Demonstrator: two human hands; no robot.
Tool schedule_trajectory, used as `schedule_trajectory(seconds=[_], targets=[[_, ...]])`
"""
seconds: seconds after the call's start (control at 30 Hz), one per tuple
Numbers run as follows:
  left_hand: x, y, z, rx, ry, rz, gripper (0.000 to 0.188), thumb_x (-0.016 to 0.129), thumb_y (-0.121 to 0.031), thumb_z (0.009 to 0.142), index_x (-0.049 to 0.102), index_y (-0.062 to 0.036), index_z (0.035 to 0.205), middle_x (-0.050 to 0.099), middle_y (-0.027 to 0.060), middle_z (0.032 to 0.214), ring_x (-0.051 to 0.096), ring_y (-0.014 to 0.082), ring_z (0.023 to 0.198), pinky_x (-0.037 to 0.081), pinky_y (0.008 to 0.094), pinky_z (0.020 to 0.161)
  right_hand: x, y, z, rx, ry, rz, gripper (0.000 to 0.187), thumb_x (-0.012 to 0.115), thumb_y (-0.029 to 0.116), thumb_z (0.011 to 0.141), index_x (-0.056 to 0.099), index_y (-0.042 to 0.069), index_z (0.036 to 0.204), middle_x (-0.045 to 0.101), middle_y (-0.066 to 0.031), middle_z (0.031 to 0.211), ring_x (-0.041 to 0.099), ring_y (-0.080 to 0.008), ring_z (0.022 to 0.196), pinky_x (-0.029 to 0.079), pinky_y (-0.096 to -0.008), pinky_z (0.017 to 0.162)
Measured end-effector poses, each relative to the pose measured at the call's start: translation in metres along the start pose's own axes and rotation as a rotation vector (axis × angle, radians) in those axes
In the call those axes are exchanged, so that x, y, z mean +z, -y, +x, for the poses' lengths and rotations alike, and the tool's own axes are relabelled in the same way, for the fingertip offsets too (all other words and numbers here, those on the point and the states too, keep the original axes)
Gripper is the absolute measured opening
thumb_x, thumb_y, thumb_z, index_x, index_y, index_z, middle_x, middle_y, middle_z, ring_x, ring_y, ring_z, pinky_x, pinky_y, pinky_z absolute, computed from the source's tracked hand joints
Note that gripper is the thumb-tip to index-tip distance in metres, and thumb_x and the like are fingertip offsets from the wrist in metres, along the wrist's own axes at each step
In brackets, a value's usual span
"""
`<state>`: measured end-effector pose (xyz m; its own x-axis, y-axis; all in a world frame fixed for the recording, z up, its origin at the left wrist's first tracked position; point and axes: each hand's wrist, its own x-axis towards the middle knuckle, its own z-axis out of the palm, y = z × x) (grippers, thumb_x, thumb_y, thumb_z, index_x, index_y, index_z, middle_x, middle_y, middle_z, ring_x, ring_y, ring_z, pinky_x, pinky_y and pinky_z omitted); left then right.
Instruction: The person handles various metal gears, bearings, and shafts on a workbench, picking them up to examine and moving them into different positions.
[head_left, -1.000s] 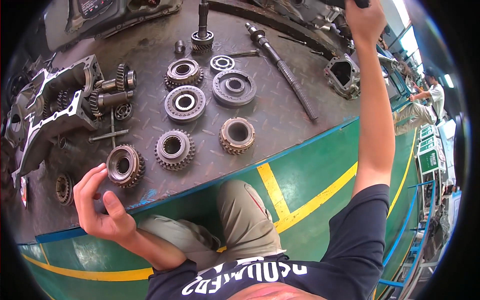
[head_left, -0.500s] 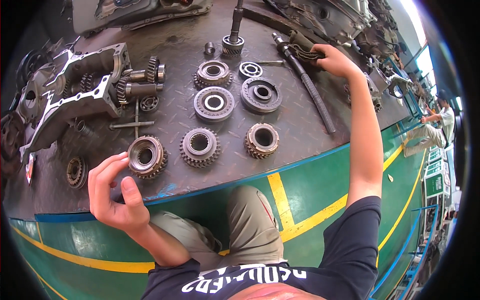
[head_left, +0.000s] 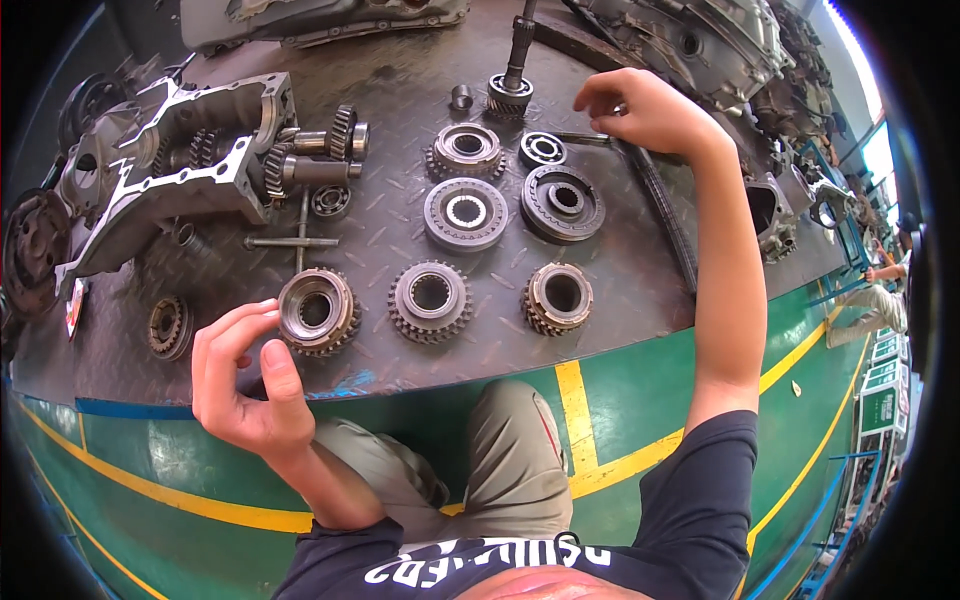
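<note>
My left hand (head_left: pixel 255 380) is open, fingers bent and apart, with the fingertips at the left rim of a gear with a wide bore (head_left: pixel 318 311). Farther off, my right hand (head_left: pixel 650 112) hovers over the table, fingers curved and apart, holding nothing that I can see. Beneath its wrist lies a long splined shaft (head_left: pixel 662 210), its upper end hidden by the hand. To the left of that hand, an upright shaft (head_left: pixel 518 55) stands in a bearing and helical gear (head_left: pixel 509 97). Nearby are a ball bearing (head_left: pixel 543 149) and a synchronizer hub (head_left: pixel 563 202).
An opened gearbox housing (head_left: pixel 170 190) sits on the left of the metal table (head_left: pixel 400 372). A T-handle tool (head_left: pixel 292 242) and several gears, such as a toothed one (head_left: pixel 430 301), lie in front. Large castings (head_left: pixel 690 42) line the back right. Another person (head_left: pixel 868 300) is far right.
My right hand has moved left, away from the cloth, which is now out of sight. The view has shifted, so the parts appear farther right. My left hand stays by the same gear.
</note>
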<state>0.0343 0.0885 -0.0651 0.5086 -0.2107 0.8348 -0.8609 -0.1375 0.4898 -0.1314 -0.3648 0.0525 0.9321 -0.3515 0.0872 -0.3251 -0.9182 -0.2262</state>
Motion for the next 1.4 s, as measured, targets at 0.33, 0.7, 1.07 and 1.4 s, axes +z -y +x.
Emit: schedule_trajectory(seconds=[0.33, 0.7, 1.07, 1.4], targets=[[0.0, -0.002, 0.002, 0.002, -0.042, 0.011, 0.023, 0.076, -0.024, 0.094, 0.082, -0.0032, 0.102, 0.086, 0.0102, 0.104, 0.075, 0.0209, 0.09, 0.043, 0.0314, 0.068, 0.022, -0.017, -0.007, -0.076, -0.065, -0.092, 0.019, 0.083, 0.008, 0.085, 0.074, -0.003, 0.098, 0.077, -0.0161, 0.091, 0.074, -0.028, 0.088, 0.059, -0.0404, 0.085], [-0.006, -0.004, 0.003, 0.042, 0.054, -0.029, 0.016, 0.07, -0.011, 0.102, 0.081, 0.0003, 0.105, 0.084, 0.0119, 0.108, 0.073, 0.0185, 0.092, 0.048, 0.0279, 0.074, -0.038, -0.102, -0.064, 0.337, -0.514, -0.256, 0.021, 0.076, 0.008, 0.088, 0.078, 0.001, 0.108, 0.082, -0.0178, 0.104, 0.081, -0.0325, 0.099, 0.063, -0.042, 0.093], [-0.002, -0.006, 0.001, -0.021, 0.015, -0.034, 0.015, 0.073, -0.014, 0.096, 0.082, -0.0027, 0.1, 0.085, 0.0099, 0.103, 0.073, 0.0208, 0.089, 0.048, 0.0312, 0.071, -0.025, -0.032, -0.045, 0.151, -0.412, -0.073, 0.032, 0.08, 0.02, 0.098, 0.079, 0.002, 0.125, 0.083, -0.0182, 0.116, 0.079, -0.0328, 0.112, 0.061, -0.0445, 0.102], [0.002, 0.004, -0.003, -0.033, -0.017, -0.083, 0.02, 0.067, -0.006, 0.099, 0.077, 0.0099, 0.103, 0.082, 0.0226, 0.104, 0.078, 0.0298, 0.096, 0.06, 0.0382, 0.09, 0.0, 0.052, -0.014, -0.094, 0.086, 0.046, 0.044, 0.081, 0.027, 0.106, 0.076, 0.004, 0.143, 0.083, -0.0151, 0.115, 0.078, -0.0267, 0.103, 0.061, -0.0399, 0.093]])
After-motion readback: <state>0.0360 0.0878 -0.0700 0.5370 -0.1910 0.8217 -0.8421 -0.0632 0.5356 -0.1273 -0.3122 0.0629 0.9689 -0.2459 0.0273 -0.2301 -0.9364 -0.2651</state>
